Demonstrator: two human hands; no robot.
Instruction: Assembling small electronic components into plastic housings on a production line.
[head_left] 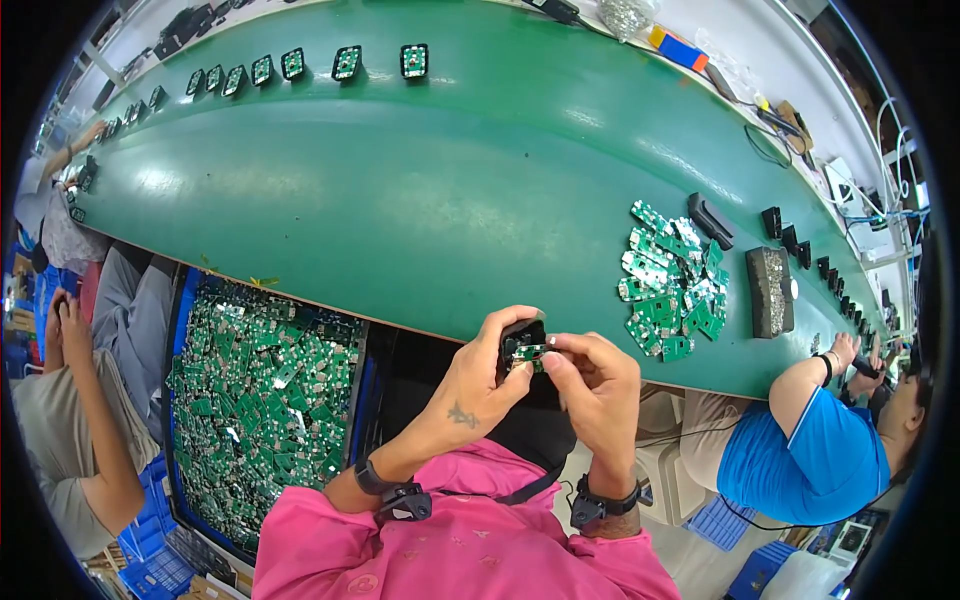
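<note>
While my left hand (478,378) is gripping a small black plastic housing (518,329) at the near edge of the smooth green bench (420,250), my right hand (600,385) is pinching the right end of a small green circuit board (525,353) between thumb and index finger. The board is lying directly between my two hands, against the side of the housing nearest me, its long axis running roughly left to right. My left thumb is reaching its left end, so both hands are sitting equally close to it. My fingers are hiding the contact, so I cannot tell whether any of the board is resting inside the housing. Beyond my right hand, a loose heap of green circuit boards (655,275) is spreading across the bench, well apart from my fingers.
</note>
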